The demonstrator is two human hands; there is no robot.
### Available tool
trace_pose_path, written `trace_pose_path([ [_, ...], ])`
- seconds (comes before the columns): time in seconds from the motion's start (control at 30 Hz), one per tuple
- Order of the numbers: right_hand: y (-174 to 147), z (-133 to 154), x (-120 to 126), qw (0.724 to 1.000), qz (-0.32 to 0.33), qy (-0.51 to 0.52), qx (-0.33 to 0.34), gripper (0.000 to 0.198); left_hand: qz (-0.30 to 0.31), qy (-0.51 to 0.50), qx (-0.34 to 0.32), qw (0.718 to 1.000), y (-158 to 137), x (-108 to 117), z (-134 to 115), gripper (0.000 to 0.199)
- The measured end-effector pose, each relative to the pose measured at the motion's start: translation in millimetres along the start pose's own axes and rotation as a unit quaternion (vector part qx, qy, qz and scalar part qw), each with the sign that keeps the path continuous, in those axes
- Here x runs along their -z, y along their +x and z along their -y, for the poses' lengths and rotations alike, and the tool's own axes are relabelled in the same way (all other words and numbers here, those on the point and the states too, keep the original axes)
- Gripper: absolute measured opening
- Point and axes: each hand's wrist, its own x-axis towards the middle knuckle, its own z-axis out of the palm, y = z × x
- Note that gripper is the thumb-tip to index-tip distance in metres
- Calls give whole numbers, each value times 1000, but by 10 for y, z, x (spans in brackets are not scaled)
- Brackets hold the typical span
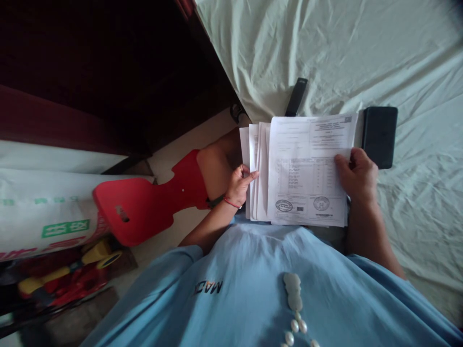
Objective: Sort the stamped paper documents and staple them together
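A stack of printed papers (262, 188) is fanned out at its left side, in front of my body. My left hand (241, 184) grips the left edges, thumb on top and fingers behind. The front sheet (307, 168) carries a table, lines of small print and two dark round stamps near its lower edge. My right hand (359, 176) pinches the right edge of this sheet, thumb on the printed face. What lies behind the front sheet on the right is hidden.
A bed or couch with a pale wrinkled sheet (361, 58) holds a black phone-like object (379, 137) and a narrow dark object (297, 96). On the left are a red plastic seat (144, 207), a white printed sack (43, 212) and yellow-and-red items (72, 270).
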Motion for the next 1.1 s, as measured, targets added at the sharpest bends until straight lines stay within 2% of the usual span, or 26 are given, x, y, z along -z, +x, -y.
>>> trace_pose_path([
  [0.1, 0, -34, -19, 997, 45, 64, -7, 35, -7, -8, -2, 1000, -18, -35, 14, 59],
  [0.17, 7, -46, -24, 995, 57, 84, -12, 35, -9, -17, 7, 1000, -31, -48, 15, 60],
  [0.3, 22, -33, -14, 995, 63, 72, -19, 26, -12, -15, 15, 1000, -40, -41, 18, 61],
  [0.5, 24, 10, 14, 997, 56, 39, -21, 22, -29, 11, -58, 998, -31, -43, 42, 48],
  [0.63, 21, 47, 27, 998, 57, 30, -18, 21, -43, 16, -45, 998, -22, -52, 63, 53],
  [0.77, 26, 47, 25, 997, 65, 36, -22, 22, -34, 30, -39, 998, -9, -41, 77, 33],
  [0.9, 32, 3, 15, 998, 64, 26, -14, 23, -19, -2, -25, 999, -17, -44, 38, 38],
  [1.1, 28, -25, 7, 998, 59, 38, -9, 25, -7, 64, -44, 997, -31, -46, 6, 35],
])
